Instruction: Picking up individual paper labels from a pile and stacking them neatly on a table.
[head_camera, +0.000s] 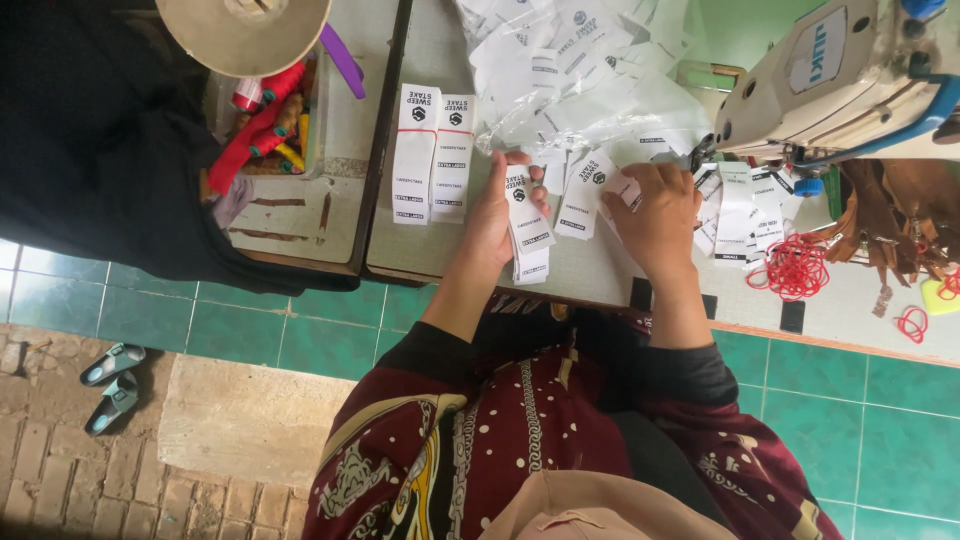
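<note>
Holding white labels (527, 225) in left hand (492, 215), right hand (660, 215) hiding others

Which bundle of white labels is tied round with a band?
The pair of label stacks lying left of the left hand, banded near their tops; the others lie loose or in hand.

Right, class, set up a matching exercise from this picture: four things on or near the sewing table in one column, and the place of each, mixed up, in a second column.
Things:
1. Label stack
2. Rubber bands
3. Sandals
4. Purple strip

Places:
A. On the brick floor, far left
B. In the left hand
C. On the table, below the sewing machine
D. At the top, beside the tan cone

Pairs: 1-B, 2-C, 3-A, 4-D
</note>
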